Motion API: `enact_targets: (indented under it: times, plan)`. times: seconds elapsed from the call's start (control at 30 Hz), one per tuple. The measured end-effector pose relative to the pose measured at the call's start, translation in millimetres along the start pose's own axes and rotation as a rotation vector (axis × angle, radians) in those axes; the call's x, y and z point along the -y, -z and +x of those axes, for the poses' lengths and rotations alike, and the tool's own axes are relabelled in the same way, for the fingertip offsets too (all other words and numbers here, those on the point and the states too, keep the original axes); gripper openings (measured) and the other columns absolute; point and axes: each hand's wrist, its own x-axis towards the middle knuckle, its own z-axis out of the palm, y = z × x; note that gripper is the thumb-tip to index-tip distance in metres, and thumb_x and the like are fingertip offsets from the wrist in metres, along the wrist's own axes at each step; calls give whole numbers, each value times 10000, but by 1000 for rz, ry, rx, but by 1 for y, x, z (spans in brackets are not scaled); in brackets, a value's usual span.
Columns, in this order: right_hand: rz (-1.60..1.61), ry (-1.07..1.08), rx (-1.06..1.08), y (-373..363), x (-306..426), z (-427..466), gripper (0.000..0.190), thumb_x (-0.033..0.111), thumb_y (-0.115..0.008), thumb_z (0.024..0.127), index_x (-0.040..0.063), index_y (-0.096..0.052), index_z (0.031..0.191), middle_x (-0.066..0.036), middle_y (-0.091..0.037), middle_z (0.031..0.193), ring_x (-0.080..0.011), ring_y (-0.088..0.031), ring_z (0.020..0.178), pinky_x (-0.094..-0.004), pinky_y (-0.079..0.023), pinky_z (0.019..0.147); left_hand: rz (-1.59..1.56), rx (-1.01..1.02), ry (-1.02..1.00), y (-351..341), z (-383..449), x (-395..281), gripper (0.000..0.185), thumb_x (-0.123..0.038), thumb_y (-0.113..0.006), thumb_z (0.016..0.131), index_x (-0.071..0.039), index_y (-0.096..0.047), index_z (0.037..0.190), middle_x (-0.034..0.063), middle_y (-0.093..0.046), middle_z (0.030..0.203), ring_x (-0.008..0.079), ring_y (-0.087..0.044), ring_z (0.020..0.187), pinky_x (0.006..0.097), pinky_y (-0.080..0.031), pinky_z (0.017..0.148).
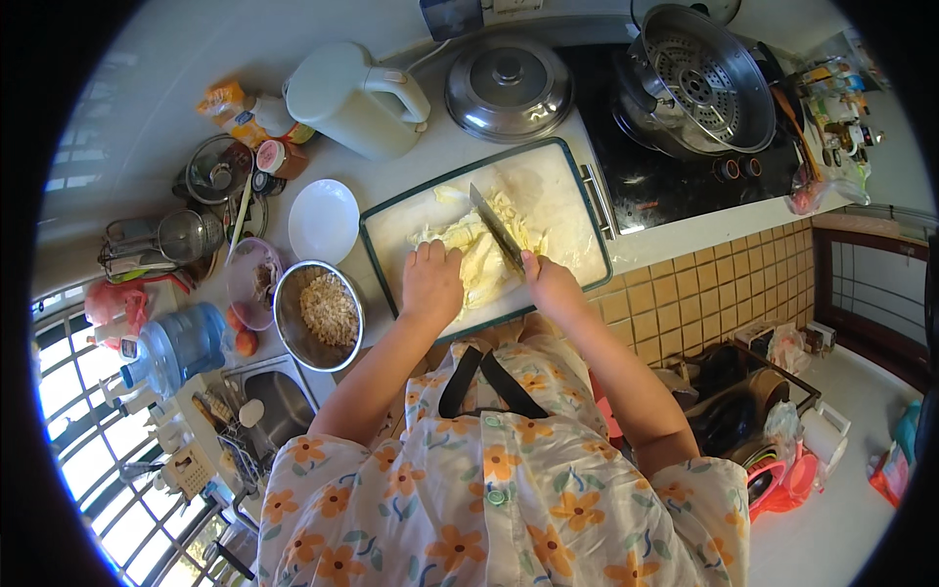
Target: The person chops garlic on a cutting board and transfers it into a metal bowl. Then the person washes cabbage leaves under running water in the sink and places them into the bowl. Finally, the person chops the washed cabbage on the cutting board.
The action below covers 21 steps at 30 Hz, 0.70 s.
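A cutting board (565,183) with a dark green rim lies on the counter before me. Pale yellow leaves, probably napa cabbage (480,268), are heaped across its middle, partly cut into shreds. My right hand (550,286) grips the handle of a kitchen knife (495,226), whose blade points away from me and rests over the leaves. Curled fingers of my left hand (433,282) press on the near left side of the heap, left of the blade. Shredded pieces lie to the right of the knife and beyond it. My left fingertips are partly hidden.
Left of the board stand a white bowl (323,220) and a steel bowl (282,315) of chopped pale food. An electric kettle (352,99) and a lidded pan (509,88) stand behind. At right, a steamer pot (704,81) sits on the black cooktop (645,191). A sink (279,400) is at left.
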Motion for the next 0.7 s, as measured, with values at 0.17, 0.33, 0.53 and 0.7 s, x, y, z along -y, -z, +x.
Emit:
enact_targets:
  times: [0.17, 0.33, 0.53, 0.7]
  plan:
    - [1, -11, -29, -6, 3, -8, 581, 457, -335, 1060, -16, -655, 955, -296, -669, 789, -469, -660, 795, -537, -524, 747, -206, -400, 70, -16, 19, -13, 585, -244, -668, 811, -12, -514, 1325, 188, -513, 1238, 384, -462, 1203, 512, -333, 1089]
    - [-32, 76, -144, 6, 26, -46, 460, 404, -390, 1059, 21, -636, 992, -242, -657, 686, -449, -646, 638, -532, -521, 607, -207, -464, 117, -76, 29, -5, 458, -200, -641, 848, 18, -495, 1223, 204, -521, 1210, 411, -477, 1171, 549, -324, 1089]
    - [-169, 44, -124, -13, 34, -63, 441, 421, -387, 1057, 50, -607, 970, -209, -657, 661, -421, -659, 621, -531, -523, 575, -204, -464, 91, -83, 30, -2, 425, -189, -653, 799, 20, -504, 1137, 201, -528, 1167, 409, -483, 1154, 554, -328, 1093]
    - [-246, -39, -41, -12, 43, -60, 447, 435, -381, 1052, 44, -581, 970, -221, -664, 673, -422, -667, 632, -535, -532, 598, -198, -437, 88, -83, 33, -1, 418, -191, -644, 790, 23, -516, 1125, 201, -528, 1161, 404, -486, 1138, 548, -344, 1066]
